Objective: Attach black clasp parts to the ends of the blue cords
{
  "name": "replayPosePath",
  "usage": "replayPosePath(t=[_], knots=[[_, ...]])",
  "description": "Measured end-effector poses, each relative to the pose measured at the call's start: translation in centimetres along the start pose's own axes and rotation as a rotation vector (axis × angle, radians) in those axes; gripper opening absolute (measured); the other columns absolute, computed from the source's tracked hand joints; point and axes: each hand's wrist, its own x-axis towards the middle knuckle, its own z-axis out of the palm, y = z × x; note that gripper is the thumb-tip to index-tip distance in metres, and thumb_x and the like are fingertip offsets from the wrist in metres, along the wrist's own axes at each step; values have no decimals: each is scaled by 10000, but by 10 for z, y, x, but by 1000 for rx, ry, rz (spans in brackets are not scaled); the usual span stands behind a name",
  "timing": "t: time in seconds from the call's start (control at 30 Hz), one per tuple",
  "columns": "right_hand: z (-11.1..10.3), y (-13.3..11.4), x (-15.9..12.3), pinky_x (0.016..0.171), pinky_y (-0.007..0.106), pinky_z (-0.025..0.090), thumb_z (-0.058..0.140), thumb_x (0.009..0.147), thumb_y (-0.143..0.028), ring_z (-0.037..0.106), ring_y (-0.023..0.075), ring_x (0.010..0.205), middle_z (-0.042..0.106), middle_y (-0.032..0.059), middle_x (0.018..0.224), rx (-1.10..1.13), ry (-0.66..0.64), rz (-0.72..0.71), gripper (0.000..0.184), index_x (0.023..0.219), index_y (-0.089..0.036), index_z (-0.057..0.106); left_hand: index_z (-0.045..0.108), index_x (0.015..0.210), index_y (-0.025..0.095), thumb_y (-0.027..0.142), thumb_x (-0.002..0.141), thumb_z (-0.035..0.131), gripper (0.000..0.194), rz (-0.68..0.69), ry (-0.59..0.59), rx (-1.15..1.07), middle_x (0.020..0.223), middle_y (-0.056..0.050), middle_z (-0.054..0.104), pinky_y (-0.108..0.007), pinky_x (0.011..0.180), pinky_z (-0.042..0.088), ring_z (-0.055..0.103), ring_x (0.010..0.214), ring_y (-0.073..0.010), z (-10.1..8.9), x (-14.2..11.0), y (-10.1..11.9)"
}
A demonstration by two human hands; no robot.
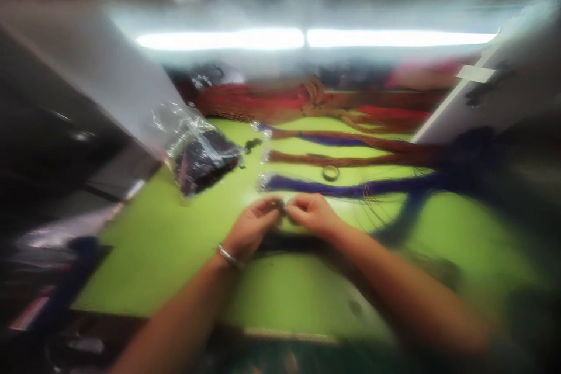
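Note:
The picture is blurred by motion. My left hand (pixel 253 228) and my right hand (pixel 312 213) meet over the green table (pixel 175 245), fingers pinched together on a small dark piece (pixel 283 206) that I cannot make out. A metal bangle sits on my left wrist. Just beyond my hands lies a bundle of blue cords (pixel 342 188) with metal ends. Farther back lie brown cords (pixel 337 159) and another brown and blue bundle (pixel 333 137).
A clear plastic bag (pixel 199 155) with dark contents lies at the left. A small ring (pixel 331 173) rests between the cord bundles. Red and orange cords (pixel 307 102) pile up at the back. White panels stand left and right. A light strip glows above.

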Motion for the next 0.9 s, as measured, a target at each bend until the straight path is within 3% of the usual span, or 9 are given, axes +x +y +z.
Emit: replayPosePath(t=[0.17,0.33,0.57,0.73,0.9], knots=[[-3,-5,2,513,202,388,581,667,-238,456,81,487,529,-30,513,133,72,158,101,624,-147,579,667,957,150,225,634,769,347,-65,32,-110,788,-33,638,-219,577,411,546,635,-96,4,-1,6],[1,-5,-1,496,194,363,561,656,-213,422,72,472,510,-38,489,76,131,99,93,586,-153,564,659,979,156,231,645,757,356,-35,24,-61,803,-34,641,-229,604,423,547,648,-98,2,0,2],[5,6,-2,509,193,349,548,659,-181,419,74,494,528,-26,522,-14,115,52,93,583,-145,588,672,998,184,240,711,696,293,176,8,248,926,-53,672,-264,714,439,584,775,-150,-2,1,-5],[4,9,-3,530,193,350,536,693,-184,437,77,523,567,-20,570,-97,126,-44,107,634,-153,620,664,1020,180,257,716,692,314,100,-30,201,924,-56,671,-259,698,445,569,755,-142,-5,1,-4],[3,5,-1,494,189,328,556,661,-165,423,74,491,535,-29,523,-87,100,63,85,603,-147,616,668,1006,186,257,724,688,292,97,-46,142,915,-47,669,-240,688,439,567,754,-130,-6,3,-5]])
